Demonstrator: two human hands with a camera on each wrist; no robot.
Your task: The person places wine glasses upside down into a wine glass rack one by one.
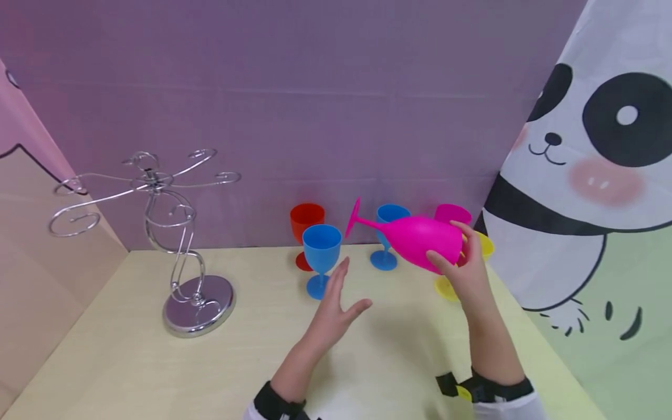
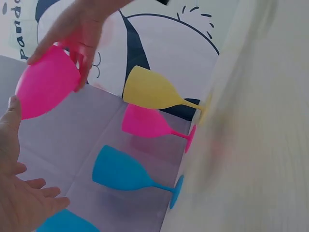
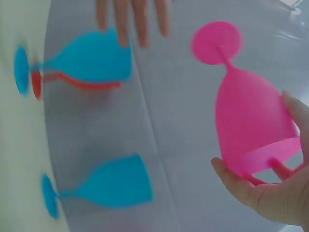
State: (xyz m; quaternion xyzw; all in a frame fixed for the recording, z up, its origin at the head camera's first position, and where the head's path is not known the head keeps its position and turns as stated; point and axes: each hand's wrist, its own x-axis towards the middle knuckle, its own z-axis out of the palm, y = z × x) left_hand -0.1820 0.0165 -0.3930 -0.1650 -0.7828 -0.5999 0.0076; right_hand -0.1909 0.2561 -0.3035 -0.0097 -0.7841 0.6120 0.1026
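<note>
My right hand (image 1: 466, 265) grips a bright pink goblet (image 1: 420, 239) by the rim end of its bowl. The goblet lies on its side in the air, its stem and round foot pointing left. In the right wrist view, the thumb and fingers close round the rim of the pink goblet (image 3: 253, 116). My left hand (image 1: 332, 315) holds nothing; its fingers are spread and the thumb stands out, just in front of a blue goblet (image 1: 321, 248). In the left wrist view, the left hand (image 2: 24, 193) has its palm showing, with the held goblet (image 2: 48, 84) just beyond its thumb.
A chrome wire rack (image 1: 178, 233) with curled arms and a round base (image 1: 199, 306) stands on the table at left. Along the back are a red goblet (image 1: 306, 219), another blue goblet (image 1: 385, 259), a second pink goblet (image 1: 452, 213) and a yellow goblet (image 1: 446, 289).
</note>
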